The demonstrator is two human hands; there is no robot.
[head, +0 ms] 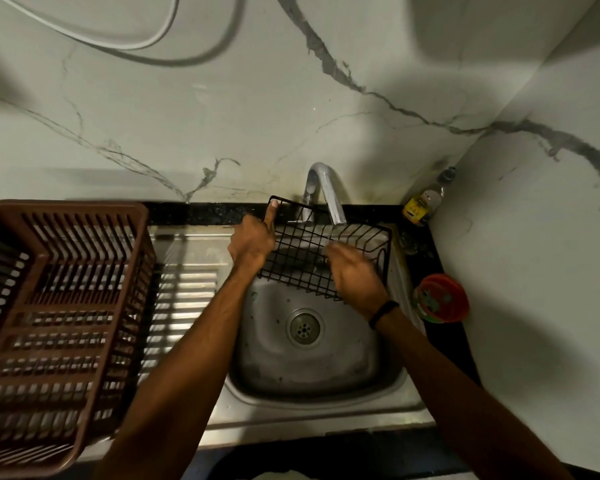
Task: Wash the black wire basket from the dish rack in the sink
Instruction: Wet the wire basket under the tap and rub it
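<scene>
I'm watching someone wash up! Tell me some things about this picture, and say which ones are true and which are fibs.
1. The black wire basket is held above the stainless steel sink. True.
2. The brown plastic dish rack stands to the right of the sink. False: it stands to the left of the sink.
3. The left hand grips the basket's edge. True.
4. The red round container lies inside the sink. False: it sits on the dark counter, right of the sink.
5. A black band is worn at the wrist of the right hand. True.
</scene>
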